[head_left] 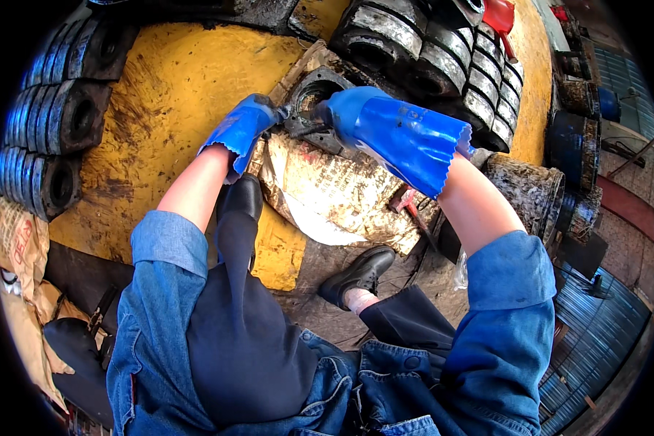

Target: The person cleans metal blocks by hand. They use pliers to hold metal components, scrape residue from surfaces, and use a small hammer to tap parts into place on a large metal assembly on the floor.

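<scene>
A blue-gloved left hand (260, 115) and right hand (350, 115) converge on a grimy, flanged casting (314, 84) between them, finger closure impossible to tell, as slick grime could send it sliding toward stacked parts (450, 67) beyond.

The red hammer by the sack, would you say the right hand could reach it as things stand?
Probably yes: the red hammer seems uncovered at the sack's edge, though the right hand is at the metal casting.

Stained yellow surface (182, 87) — stacked blocks (59, 116), soiled paper (334, 185)
</scene>
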`<state>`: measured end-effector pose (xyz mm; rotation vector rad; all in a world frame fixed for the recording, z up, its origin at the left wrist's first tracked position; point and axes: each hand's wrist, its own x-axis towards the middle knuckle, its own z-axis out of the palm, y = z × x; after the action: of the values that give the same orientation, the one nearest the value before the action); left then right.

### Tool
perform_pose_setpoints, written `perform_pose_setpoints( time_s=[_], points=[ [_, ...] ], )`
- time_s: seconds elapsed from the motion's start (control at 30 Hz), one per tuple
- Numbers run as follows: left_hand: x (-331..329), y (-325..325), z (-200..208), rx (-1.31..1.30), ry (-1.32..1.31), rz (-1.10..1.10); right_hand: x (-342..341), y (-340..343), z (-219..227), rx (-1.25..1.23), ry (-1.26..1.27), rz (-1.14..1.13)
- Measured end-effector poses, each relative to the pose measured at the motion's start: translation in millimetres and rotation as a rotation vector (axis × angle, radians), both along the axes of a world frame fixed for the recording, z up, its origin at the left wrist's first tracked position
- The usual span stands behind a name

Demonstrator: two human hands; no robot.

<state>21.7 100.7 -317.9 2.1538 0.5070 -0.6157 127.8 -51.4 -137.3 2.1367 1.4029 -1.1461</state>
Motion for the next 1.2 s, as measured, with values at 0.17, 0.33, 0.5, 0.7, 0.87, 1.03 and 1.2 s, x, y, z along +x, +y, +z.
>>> perform_pose_setpoints(
  time_s=[0.17, 0.33, 0.5, 0.7, 0.87, 1.03, 1.2],
  points=[
    [-1.1, 2.4, -1.5, -0.032, 0.064, 0.041, -0.9, 4.6, 2.1, -0.188, -0.096, 0.256],
    [-1.3, -1.3, 4.1, -0.132, 0.098, 0.101, 4.4, -8.7, 20.7, -0.107, -0.162, 0.403],
    [-1.9, 3.9, -1.9, -0.004, 0.113, 0.006, 27.5, -40.6, 46.3, 0.081, -0.085, 0.111],
    [3.1, -12.0, -2.3, 0.102, -0.007, 0.027, 24.3, -186.3, 91.5, 0.339, 0.348, -0.99],
    [13.8, -12.3, 14.5, -0.12, -0.052, 0.032, -29.0, -385.9, 118.9, 0.587, 0.336, -1.903],
    [3.0, -3.1, -7.6, -0.239, -0.111, 0.173, -91.7, -493.8, 122.8, 0.727, -0.391, -2.278],
    [-4.0, -21.0, 24.2, -0.306, -0.157, 0.244, -105.1, -504.6, 100.9, 0.586, -0.622, -2.361]
  ],
)
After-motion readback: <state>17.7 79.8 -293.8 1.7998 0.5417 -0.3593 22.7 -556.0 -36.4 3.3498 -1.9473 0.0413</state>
